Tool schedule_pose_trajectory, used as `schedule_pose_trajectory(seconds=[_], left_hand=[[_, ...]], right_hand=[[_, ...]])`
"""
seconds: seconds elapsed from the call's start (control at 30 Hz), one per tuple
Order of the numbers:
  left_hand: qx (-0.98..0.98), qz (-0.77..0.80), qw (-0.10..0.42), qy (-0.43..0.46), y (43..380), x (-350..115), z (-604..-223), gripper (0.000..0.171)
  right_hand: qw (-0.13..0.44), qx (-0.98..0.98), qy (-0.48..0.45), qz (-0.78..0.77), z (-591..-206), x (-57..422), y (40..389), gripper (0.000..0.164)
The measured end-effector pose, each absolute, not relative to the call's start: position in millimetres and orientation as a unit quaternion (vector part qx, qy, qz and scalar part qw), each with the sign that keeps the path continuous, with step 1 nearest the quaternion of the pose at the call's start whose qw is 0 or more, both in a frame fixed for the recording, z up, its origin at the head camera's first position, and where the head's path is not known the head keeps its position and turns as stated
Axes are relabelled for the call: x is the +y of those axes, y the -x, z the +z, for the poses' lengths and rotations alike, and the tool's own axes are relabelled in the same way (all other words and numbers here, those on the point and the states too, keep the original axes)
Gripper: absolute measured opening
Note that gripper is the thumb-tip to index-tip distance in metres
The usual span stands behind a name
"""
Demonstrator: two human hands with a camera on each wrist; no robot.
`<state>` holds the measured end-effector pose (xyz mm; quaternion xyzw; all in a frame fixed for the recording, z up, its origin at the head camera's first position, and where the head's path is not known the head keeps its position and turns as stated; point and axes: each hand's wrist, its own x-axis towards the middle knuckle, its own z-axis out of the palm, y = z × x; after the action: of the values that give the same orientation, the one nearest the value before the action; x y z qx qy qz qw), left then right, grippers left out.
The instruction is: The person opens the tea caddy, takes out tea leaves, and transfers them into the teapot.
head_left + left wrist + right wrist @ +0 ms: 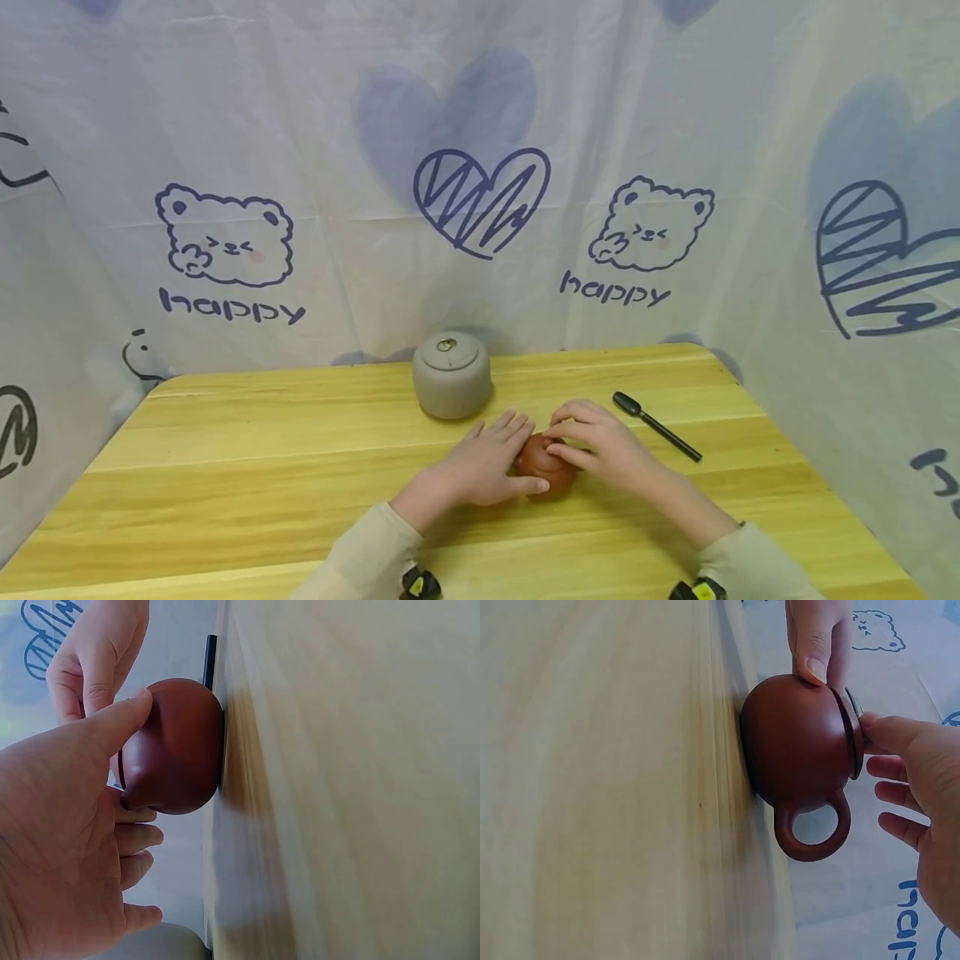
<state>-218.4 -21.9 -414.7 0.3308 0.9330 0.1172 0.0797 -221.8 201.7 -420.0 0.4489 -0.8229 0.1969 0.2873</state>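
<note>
Your right hand pinched the lid atop the teapot on the counter; your left hand, fingers extended, braced it. A slipping pinch risked chipping the lid.

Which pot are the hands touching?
The red pot: the left hand touches its side, the right hand its lid. The grey pot stands apart, farther back, with no hand on it.

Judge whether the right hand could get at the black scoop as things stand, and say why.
Probably yes: the black scoop lies on the table beside the right hand, with nothing visible between them. It may need to leave the teapot lid first.
</note>
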Motion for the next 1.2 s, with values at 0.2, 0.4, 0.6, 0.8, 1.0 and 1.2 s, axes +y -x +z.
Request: schedule_pose_trajectory(seconds=[0.2,0.4,0.6,0.8,1.0,1.2], left_hand=[[0.933,0.115,0.081,-0.331,218,-22,-414,0.088],[0.934,0.114,0.083,-0.329,218,-22,-414,0.088],[0.932,0.122,0.085,-0.329,217,-22,-412,0.087],[0.932,0.121,0.083,-0.330,217,-23,-413,0.086],[0.931,0.129,0.088,-0.330,218,-23,-415,0.088],[0.931,0.132,0.085,-0.331,218,-23,-414,0.087]], right_hand=[[0.304,-0.817,-0.452,0.191,-416,203,223,0.014],[0.318,-0.820,-0.441,0.181,-408,210,223,0.015],[0.319,-0.831,-0.416,0.185,-398,220,220,0.018],[0.321,-0.835,-0.401,0.194,-394,230,216,0.023],[0.341,-0.825,-0.401,0.203,-400,242,214,0.027],[0.337,-0.843,-0.367,0.201,-409,255,209,0.025]])
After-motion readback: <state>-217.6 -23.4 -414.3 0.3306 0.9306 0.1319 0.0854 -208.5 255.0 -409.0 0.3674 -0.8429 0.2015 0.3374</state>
